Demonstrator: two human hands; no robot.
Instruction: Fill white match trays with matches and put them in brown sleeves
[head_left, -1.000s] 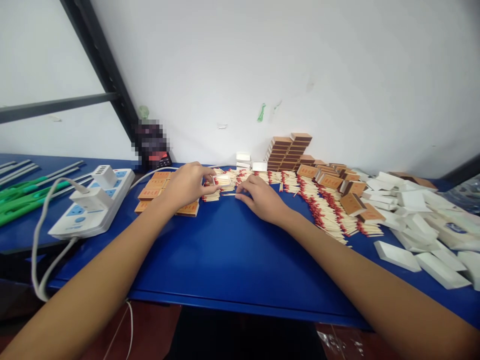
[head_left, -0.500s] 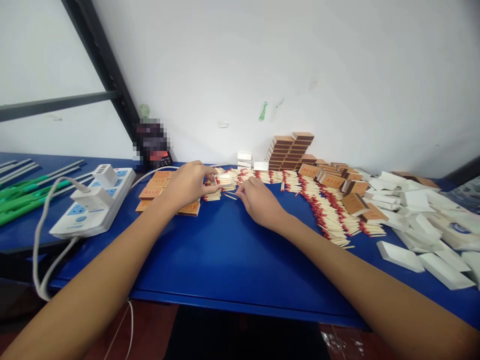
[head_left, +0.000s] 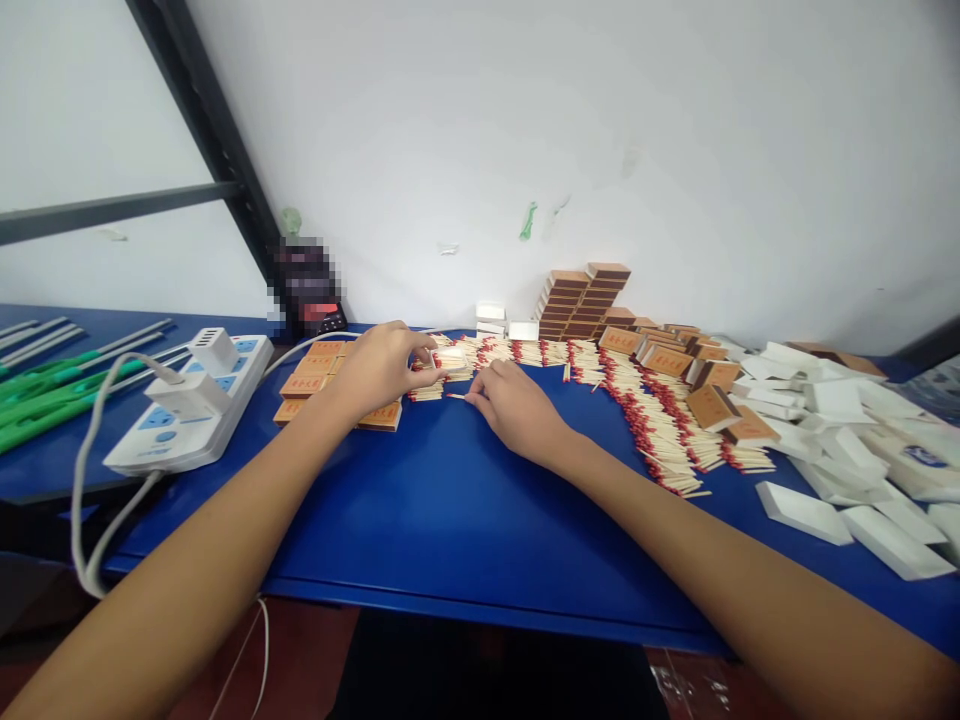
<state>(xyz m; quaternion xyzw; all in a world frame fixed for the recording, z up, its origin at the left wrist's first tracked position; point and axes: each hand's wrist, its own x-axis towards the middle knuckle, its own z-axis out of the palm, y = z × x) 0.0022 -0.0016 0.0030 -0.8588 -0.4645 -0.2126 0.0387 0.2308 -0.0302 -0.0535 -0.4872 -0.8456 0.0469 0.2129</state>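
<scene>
Lying leftmost among the near things, a white power strip (head_left: 199, 415) sits apart from some orange matchboxes (head_left: 306, 384). Next comes the left hand (head_left: 384, 365), its thumb and fingers curved partly open, grasping the left end of a small white tray (head_left: 451, 358) above the matches. Just right of that, a single match (head_left: 455, 396) points its red head left, its other end pinched in the nearly closed fingertips of the right hand (head_left: 519, 408). Farther right are stacked boxes (head_left: 581, 305), rows of matches (head_left: 660, 435) and loose white trays (head_left: 804, 512).
</scene>
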